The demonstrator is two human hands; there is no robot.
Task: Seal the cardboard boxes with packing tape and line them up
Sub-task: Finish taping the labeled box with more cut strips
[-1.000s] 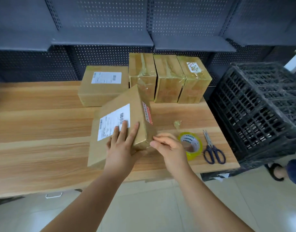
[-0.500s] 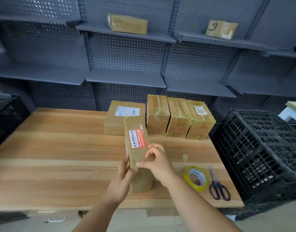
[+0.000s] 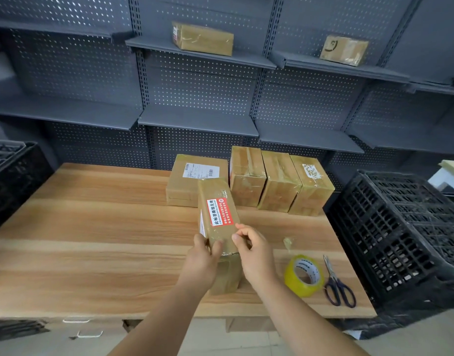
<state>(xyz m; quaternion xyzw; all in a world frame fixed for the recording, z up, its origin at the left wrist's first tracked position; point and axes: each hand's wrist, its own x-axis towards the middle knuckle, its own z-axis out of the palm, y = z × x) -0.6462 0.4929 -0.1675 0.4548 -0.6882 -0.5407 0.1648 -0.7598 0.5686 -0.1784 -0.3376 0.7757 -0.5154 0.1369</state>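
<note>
On the wooden table (image 3: 92, 240), near its front edge, the box (image 3: 218, 219) now stands on a narrow side with its red sticker up. A second ago it lay tilted, white label up, under a flat left palm. The left hand (image 3: 203, 260) grips the near left corner and the right hand (image 3: 254, 255) pinches the near right edge. Judgement: taping is done and lining up comes next. The box is brown cardboard, glossy with tape. The row of boxes (image 3: 277, 181) stands behind it.

A single wide-angle view, worn on the head, looks forward and down across the light wooden counter (image 3: 92, 227) at close range, towards the dark grey perforated metal shelving (image 3: 195, 119).
</note>
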